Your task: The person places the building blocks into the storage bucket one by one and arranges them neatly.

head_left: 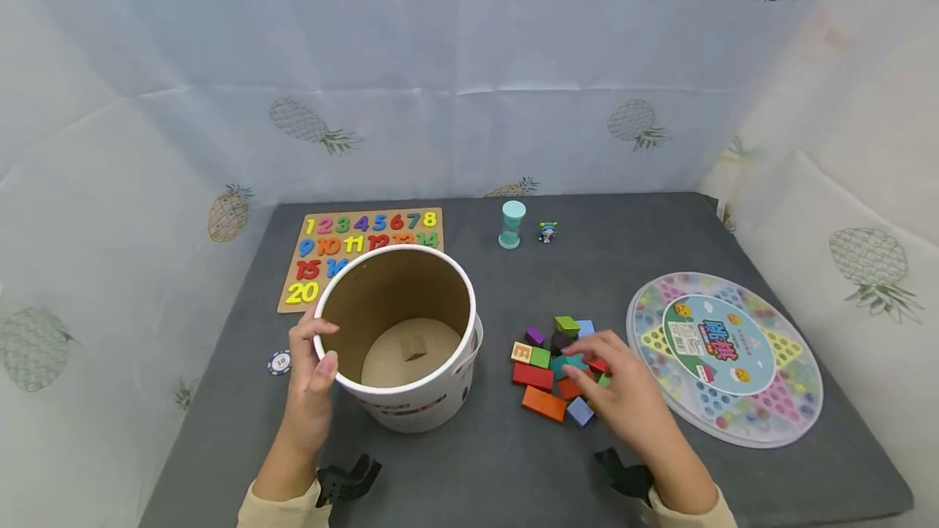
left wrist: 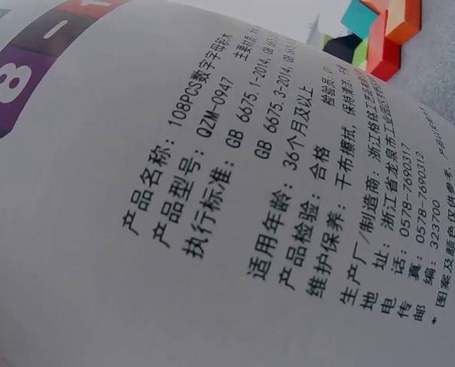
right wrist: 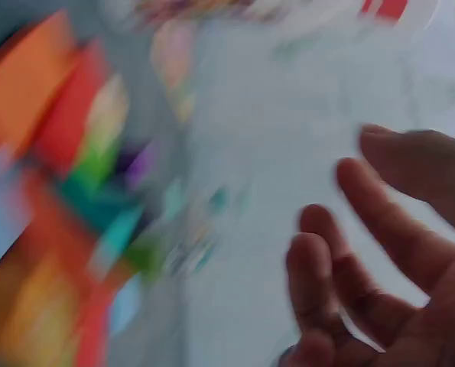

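Bucket [head_left: 433, 414] of smooth white, card-like stuff, brown inside, stands nearer the bench's [head_left: 506, 471] left edge, one small block [head_left: 413, 347] at its bottom. The left hand [head_left: 308, 385] curls over its rim, seemingly to steady it. The right hand [head_left: 623, 389], loosely spread and empty, hangs at bright, square-cornered blocks [head_left: 533, 376] clustered towards the right edge, probably for easy reach.
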A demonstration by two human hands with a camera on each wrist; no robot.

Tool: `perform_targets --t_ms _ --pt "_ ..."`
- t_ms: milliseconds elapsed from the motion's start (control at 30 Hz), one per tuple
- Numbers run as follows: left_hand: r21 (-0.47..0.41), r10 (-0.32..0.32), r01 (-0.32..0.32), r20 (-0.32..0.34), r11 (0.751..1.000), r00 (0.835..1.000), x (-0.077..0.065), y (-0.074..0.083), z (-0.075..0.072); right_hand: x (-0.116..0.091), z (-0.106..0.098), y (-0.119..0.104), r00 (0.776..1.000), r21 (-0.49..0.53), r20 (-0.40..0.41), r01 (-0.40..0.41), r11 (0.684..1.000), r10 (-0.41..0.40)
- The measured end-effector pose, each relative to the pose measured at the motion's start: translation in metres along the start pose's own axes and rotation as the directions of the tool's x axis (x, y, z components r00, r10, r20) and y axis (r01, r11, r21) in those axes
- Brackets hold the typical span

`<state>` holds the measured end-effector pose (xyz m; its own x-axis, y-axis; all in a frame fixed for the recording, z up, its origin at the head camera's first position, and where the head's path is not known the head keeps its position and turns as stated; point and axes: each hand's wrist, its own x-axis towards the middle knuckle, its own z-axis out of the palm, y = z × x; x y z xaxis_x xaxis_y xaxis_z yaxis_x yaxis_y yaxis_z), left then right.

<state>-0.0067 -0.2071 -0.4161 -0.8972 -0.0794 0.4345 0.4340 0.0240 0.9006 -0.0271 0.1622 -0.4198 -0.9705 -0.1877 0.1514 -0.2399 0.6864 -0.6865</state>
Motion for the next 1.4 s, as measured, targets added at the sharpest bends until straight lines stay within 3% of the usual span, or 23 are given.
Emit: perform_targets --t_ms 100,233,300,467,633,733,800,900,967,1067,1167,1267,1400 --pt "0.027 -0.031 0.032 -0.042 0.999 0.999 -0.005 0.004 -0.004 -0.017 0.003 0.031 0.985 -0.148 0.071 -0.146 0.978 0.158" --pt "0.029 -0.013 0.015 -0.068 0.999 0.998 -0.01 0.009 -0.009 -0.031 0.019 0.053 0.95 -0.231 0.153 -0.233 0.945 0.272" --pt "0.027 0.008 -0.006 -0.071 1.0 0.997 -0.011 0.01 -0.012 -0.032 0.029 0.057 0.948 -0.235 0.162 -0.234 0.943 0.276" --pt "0.012 0.05 -0.05 -0.074 0.999 0.996 -0.015 0.009 -0.017 -0.025 0.042 0.056 0.965 -0.252 0.124 -0.196 0.948 0.232" --pt "0.015 0.047 -0.046 -0.075 0.999 0.996 -0.015 0.008 -0.013 -0.017 0.023 0.045 0.967 -0.269 0.126 -0.183 0.945 0.223" --pt "0.01 0.068 -0.068 -0.052 0.998 0.996 -0.012 0.006 -0.008 -0.011 0.006 0.026 0.988 -0.239 0.064 -0.121 0.963 0.14" --pt "0.007 0.09 -0.09 -0.032 0.996 0.995 -0.009 0.005 -0.006 -0.003 -0.002 0.009 1.0 -0.192 -0.009 -0.021 0.981 0.019" --pt "0.012 0.105 -0.105 -0.017 0.994 0.994 -0.005 0.004 -0.004 0.015 -0.008 -0.023 0.977 -0.044 -0.11 0.178 0.983 -0.182" --pt "0.027 0.11 -0.109 -0.014 0.994 0.994 -0.003 0.003 -0.003 0.028 -0.008 -0.048 0.935 0.089 -0.175 0.326 0.941 -0.307" --pt "0.035 0.114 -0.114 -0.004 0.993 0.993 0.001 0.002 -0.001 0.047 0.001 -0.083 0.876 0.279 -0.221 0.478 0.833 -0.429" --pt "0.033 0.116 -0.117 0.009 0.993 0.993 0.004 -0.001 0.002 0.064 0.02 -0.107 0.853 0.369 -0.193 0.521 0.77 -0.484" --pt "0.031 0.118 -0.119 0.011 0.992 0.993 0.004 -0.004 0.004 0.078 0.042 -0.116 0.871 0.403 -0.104 0.478 0.78 -0.48" --pt "0.045 0.139 -0.139 0.007 0.989 0.99 0.003 -0.005 0.006 0.083 0.059 -0.116 0.885 0.437 -0.055 0.438 0.785 -0.463"
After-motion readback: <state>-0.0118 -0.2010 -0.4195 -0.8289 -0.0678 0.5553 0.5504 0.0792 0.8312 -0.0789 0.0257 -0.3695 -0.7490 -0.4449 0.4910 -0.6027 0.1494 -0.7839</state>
